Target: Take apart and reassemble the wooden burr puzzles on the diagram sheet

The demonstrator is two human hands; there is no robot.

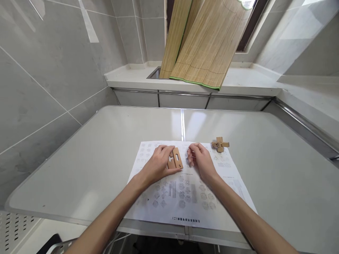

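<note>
Grip of the left hand [159,163] narrow around flat wooden pieces [178,158], at the centre of the frame.
Its thumb lies along their near edge and its fingers reach over the far side; the piece on the right has a slot and a dark mark. Just right of them, the right hand [203,163] curls its fingers inward, apart from the pieces; whether it holds anything, I cannot tell. Both hands are over a printed sheet [169,211] on the white counter [87,155]. A cross-shaped wooden puzzle [220,145] sits by the sheet's upper right corner, right of centre in the frame.
</note>
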